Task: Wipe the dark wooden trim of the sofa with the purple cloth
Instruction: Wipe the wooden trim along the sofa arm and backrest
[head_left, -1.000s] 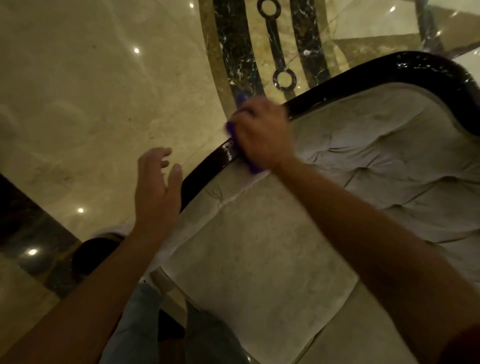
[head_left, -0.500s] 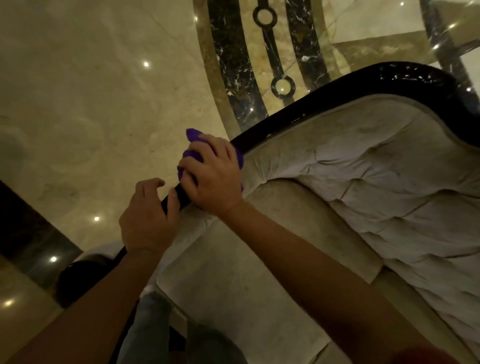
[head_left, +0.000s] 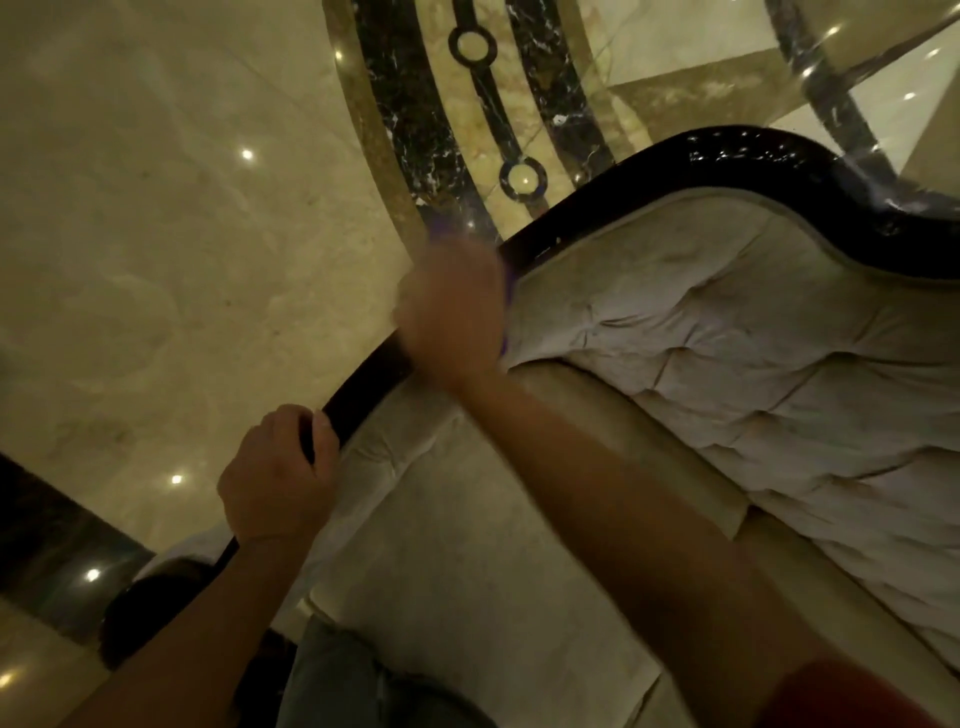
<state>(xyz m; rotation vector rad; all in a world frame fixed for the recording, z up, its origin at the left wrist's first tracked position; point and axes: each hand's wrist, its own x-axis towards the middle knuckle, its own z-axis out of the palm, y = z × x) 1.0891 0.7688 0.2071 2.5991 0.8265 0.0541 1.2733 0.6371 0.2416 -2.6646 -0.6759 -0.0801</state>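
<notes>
1. View: head camera, looking down over the back of a sofa (head_left: 675, 389) onto a polished marble floor (head_left: 156, 260) with dark inlaid bands and rings.
2. Dark wooden trim (head_left: 597, 208): glossy, runs diagonally from lower left up to a curved crest at upper right, bordering pale tufted upholstery.
3. Right hand (head_left: 452, 317): motion-blurred, positioned on the trim at about the middle of its visible run. Fingers appear curled into a fist over the rail.
4. Purple cloth (head_left: 506, 291): only thin purple slivers show at the top and right edges of the right hand; the rest is hidden under the hand. Cloth lies between hand and trim, as far as can be told through the blur.
5. Left hand (head_left: 275, 478): sharp, closed around the trim lower down the rail, fingers wrapped over the outer edge, thumb on the upholstery side. Holds no cloth.
6. Hands well apart along the rail, with bare dark trim visible between them.
7. Lower frame: seat cushion (head_left: 467, 571) pale; grey-blue trouser leg (head_left: 337, 675) at the bottom edge; red sleeve (head_left: 857, 696) on the right forearm at bottom right.
</notes>
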